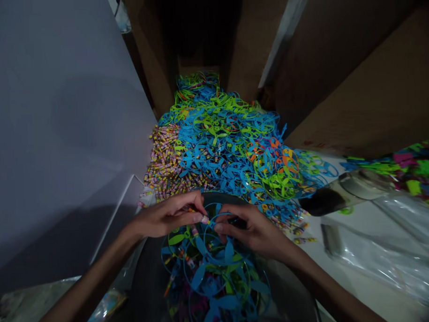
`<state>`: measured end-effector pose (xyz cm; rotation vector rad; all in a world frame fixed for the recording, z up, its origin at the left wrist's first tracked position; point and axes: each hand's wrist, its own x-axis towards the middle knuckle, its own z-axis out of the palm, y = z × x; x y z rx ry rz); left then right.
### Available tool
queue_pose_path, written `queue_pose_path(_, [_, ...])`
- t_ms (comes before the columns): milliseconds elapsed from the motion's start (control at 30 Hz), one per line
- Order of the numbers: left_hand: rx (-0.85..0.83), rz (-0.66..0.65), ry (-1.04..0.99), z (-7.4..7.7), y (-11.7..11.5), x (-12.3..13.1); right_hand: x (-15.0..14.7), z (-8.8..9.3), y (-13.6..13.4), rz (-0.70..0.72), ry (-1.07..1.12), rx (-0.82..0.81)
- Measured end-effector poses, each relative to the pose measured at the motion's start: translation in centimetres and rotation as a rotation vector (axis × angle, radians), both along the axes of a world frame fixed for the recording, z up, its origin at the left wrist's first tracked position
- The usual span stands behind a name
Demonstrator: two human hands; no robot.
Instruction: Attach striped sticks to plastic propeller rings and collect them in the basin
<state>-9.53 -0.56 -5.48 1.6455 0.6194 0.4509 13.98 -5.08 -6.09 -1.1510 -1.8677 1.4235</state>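
Over a dark tub [144,276], my left hand [174,213] pinches a small pink and yellow stick [205,219] between thumb and finger. Close beside it, my right hand [243,225] holds a blue propeller ring [229,254] at its edge. The stick's tip meets the blue plastic; whether they are joined is too small to tell. Below both hands, blue and green ringed propellers and several sticks lie in the tub.
Beyond the tub spreads a heap of blue and green propeller rings [227,127], with patterned sticks [165,158] at its left. Clear plastic bags [379,258] and a dark cylindrical object [324,200] lie right. Cardboard [367,90] stands behind; a grey panel [65,114] rises left.
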Motion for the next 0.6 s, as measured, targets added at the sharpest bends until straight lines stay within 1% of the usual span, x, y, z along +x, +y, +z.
queue_pose_path(67, [0.01,-0.009,-0.001,0.1,0.0,0.1,0.1,0.0,0.1,0.013,-0.008,0.032])
queue_pose_path(167, [0.053,0.036,0.038,0.4,-0.2,0.1,0.3,-0.1,0.2,0.004,-0.008,0.058])
queue_pose_path(300, [0.172,0.045,0.125,0.4,-0.5,0.0,0.1,-0.6,0.3,0.03,0.031,-0.025])
queue_pose_path(367, [0.181,0.055,0.15,0.3,-0.5,0.1,0.0,-0.8,0.4,0.029,0.035,-0.032])
queue_pose_path(433, [0.162,0.075,0.155,0.5,-0.5,0.4,0.2,-0.6,0.6,0.036,0.005,0.001])
queue_pose_path(500, [0.177,0.024,0.16,0.9,-0.4,0.4,0.8,0.0,1.0,0.098,-0.046,0.053])
queue_pose_path(567, [0.208,-0.042,0.149,1.0,-0.1,0.1,1.7,0.6,1.6,0.195,-0.078,0.116])
queue_pose_path(600, [0.232,-0.007,0.144,0.8,0.1,-0.4,2.3,0.7,2.1,0.215,-0.079,0.147])
